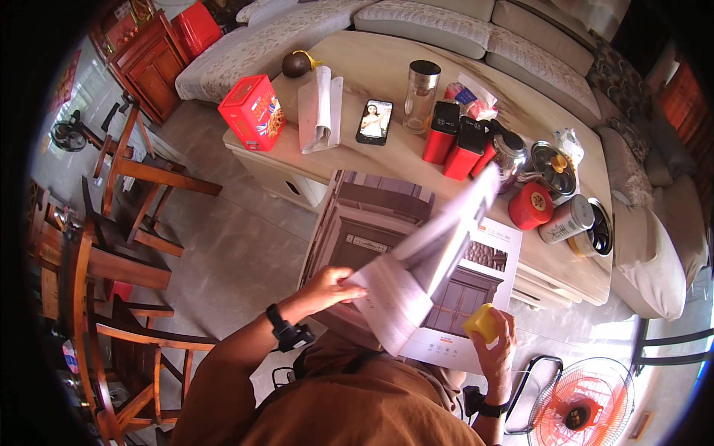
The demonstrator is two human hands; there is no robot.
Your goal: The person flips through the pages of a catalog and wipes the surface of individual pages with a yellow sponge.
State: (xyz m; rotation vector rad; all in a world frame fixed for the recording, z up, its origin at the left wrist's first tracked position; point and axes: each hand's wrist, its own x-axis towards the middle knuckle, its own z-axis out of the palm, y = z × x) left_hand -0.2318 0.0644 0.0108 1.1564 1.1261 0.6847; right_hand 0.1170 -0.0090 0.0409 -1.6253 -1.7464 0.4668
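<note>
A large printed catalogue (385, 223) of cabinet doors lies open before me, its lower part near my lap and its far part against the table edge. My left hand (326, 291) pinches the lower left corner of a lifted page (397, 301). That page is curled, blurred and tilted above the spread, so it hides the middle of the catalogue. In my right hand (495, 348) is a yellow sponge-like block (481, 323), held between thumb and fingers over the right page (432, 354). Each wrist wears a black strap with a small device.
On the marble-topped table (346, 50) stand a red box (254, 114), folded papers (322, 111), a phone (374, 122) with a lit screen, a glass bottle (421, 97), and several canisters (466, 148). Wooden chairs (150, 173) stand left, a floor fan (580, 410) lower right, a sofa (424, 28) behind.
</note>
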